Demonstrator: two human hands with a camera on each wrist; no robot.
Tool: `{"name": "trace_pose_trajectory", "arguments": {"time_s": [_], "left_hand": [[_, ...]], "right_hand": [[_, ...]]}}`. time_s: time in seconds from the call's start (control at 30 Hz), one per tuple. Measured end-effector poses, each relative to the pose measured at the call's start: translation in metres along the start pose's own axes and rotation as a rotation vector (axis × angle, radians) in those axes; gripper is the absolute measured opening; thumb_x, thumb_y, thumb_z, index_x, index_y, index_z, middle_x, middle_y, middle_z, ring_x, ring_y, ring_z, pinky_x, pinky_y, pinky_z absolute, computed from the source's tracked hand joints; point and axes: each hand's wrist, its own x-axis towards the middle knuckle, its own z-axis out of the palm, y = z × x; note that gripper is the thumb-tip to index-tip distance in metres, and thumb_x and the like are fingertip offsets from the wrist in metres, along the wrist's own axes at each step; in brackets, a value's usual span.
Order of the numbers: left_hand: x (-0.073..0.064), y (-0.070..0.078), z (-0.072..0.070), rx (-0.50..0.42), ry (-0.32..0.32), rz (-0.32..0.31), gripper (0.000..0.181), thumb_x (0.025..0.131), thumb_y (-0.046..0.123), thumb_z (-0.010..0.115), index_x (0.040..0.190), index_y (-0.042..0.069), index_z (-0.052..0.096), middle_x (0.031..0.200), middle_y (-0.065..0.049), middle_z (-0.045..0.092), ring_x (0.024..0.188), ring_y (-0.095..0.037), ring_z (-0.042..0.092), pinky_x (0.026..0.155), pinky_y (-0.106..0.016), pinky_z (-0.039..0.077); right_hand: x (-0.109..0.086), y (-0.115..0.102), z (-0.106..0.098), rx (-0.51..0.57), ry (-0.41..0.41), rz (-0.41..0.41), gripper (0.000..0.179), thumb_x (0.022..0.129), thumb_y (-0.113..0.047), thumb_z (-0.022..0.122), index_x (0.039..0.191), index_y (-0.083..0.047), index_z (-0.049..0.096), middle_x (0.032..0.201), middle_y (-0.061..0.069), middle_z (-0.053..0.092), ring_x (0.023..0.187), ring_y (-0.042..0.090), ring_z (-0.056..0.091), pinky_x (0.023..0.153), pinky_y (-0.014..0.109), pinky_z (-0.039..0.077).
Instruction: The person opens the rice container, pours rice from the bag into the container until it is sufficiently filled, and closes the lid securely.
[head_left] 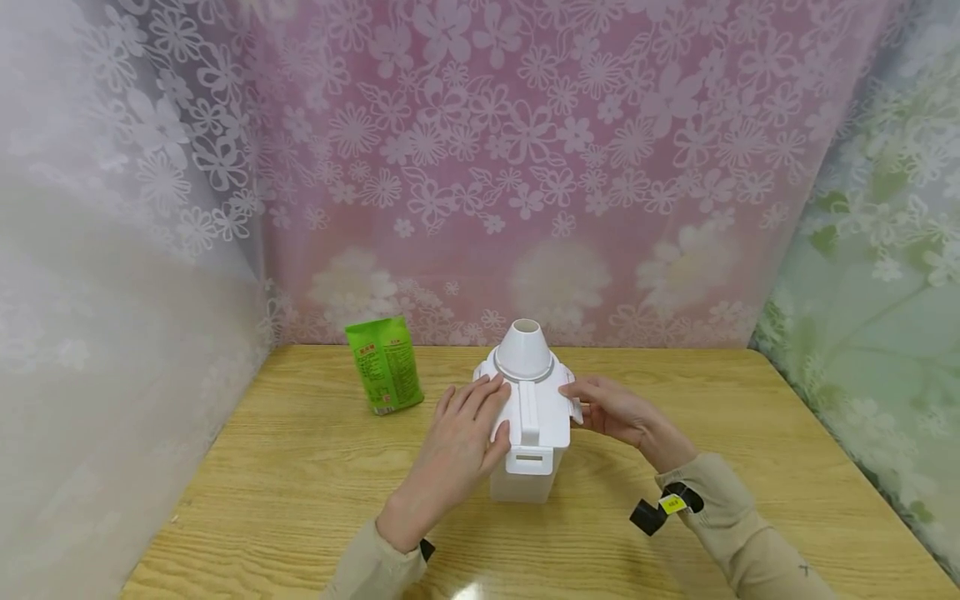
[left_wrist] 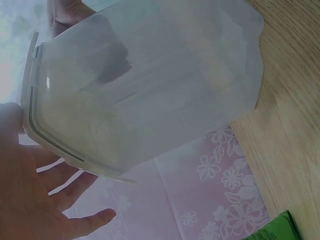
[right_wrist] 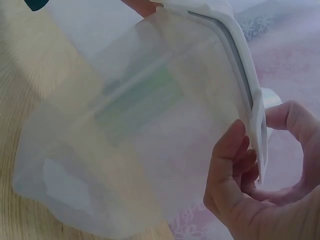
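A translucent storage container point(head_left: 519, 487) stands upright on the table, with a white lid point(head_left: 553, 417) on top. A white cone-shaped piece point(head_left: 524, 350) with an open top sits on the far part of the lid. My left hand point(head_left: 465, 433) lies on the lid's left side, its fingers stretched out. At the lid's right edge, my right hand point(head_left: 618, 412) pinches a side clip point(right_wrist: 261, 145), thumb above and fingers beneath. That clip sticks out from the container's wall. Another clip point(head_left: 528, 460) on the near side hangs down against the container.
A green printed packet point(head_left: 386, 367) stands at the back left of the wooden table point(head_left: 300, 492). Floral curtains point(head_left: 525, 167) hang behind the table and at both sides. A black strap with a camera point(head_left: 651, 517) sits on the right wrist.
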Motion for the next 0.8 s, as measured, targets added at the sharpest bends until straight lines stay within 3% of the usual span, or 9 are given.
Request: {"name": "trace_pose_trajectory", "arguments": {"time_s": [0.23, 0.53, 0.8], "left_hand": [[0.000, -0.001, 0.001, 0.001, 0.010, 0.008, 0.043, 0.102, 0.026, 0.051, 0.140, 0.007, 0.058, 0.146, -0.009, 0.056, 0.135, -0.028, 0.051, 0.109, -0.061, 0.040], [0.000, 0.000, 0.000, -0.012, 0.002, -0.003, 0.043, 0.102, 0.026, 0.050, 0.141, 0.008, 0.058, 0.146, -0.009, 0.056, 0.135, -0.027, 0.050, 0.110, -0.060, 0.039], [0.001, -0.001, 0.001, -0.008, -0.006, -0.005, 0.044, 0.103, 0.026, 0.049, 0.141, 0.008, 0.057, 0.147, -0.009, 0.055, 0.136, -0.027, 0.050, 0.110, -0.059, 0.040]], "right_hand": [[-0.001, 0.004, -0.001, 0.041, 0.027, 0.013, 0.017, 0.104, -0.014, 0.050, 0.112, -0.003, 0.060, 0.102, 0.002, 0.068, 0.089, 0.011, 0.071, 0.086, 0.027, 0.058], [-0.002, 0.009, 0.000, 0.035, 0.040, 0.002, 0.029, 0.103, -0.019, 0.052, 0.124, 0.001, 0.053, 0.106, 0.002, 0.067, 0.094, 0.013, 0.070, 0.088, 0.029, 0.058], [0.000, 0.019, 0.001, 0.018, 0.050, -0.055, 0.021, 0.105, -0.020, 0.048, 0.118, -0.006, 0.058, 0.102, -0.002, 0.068, 0.092, 0.011, 0.069, 0.084, 0.030, 0.059]]}}
